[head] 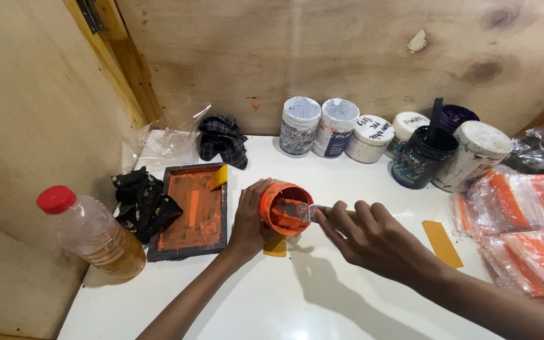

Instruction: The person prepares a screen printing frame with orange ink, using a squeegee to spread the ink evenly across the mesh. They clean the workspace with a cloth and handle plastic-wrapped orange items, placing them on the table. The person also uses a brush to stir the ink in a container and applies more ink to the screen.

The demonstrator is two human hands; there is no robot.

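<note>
Both forearms reach in from the near edge of the white desk (347, 189). My right hand (373, 239) is closed in a pinch on the handle of a flat scraper (297, 211), whose blade is dipped into the mouth of a small orange tub (283, 208). My left hand (250, 220) is wrapped round the tub's left side and tilts it so the opening faces the scraper. The tub sits near the middle of the desk, over a yellow card (276, 245).

The tub looks like light, thin plastic, and its orange-smeared rim and wall are likely slick, so a full wrap round the cleaner outer wall seems the safest hold. The scraper seems stiff, and it is best taken by the dry handle, well back from the wet blade.

Just left of the tub lies a dark frame (190, 211) coated orange, with black rags (143, 198) beside it and a red-capped bottle (92, 233) at the left edge. Along the far edge stands a row of jars (373, 138). Orange packets (524, 220) are piled at the right edge.
</note>
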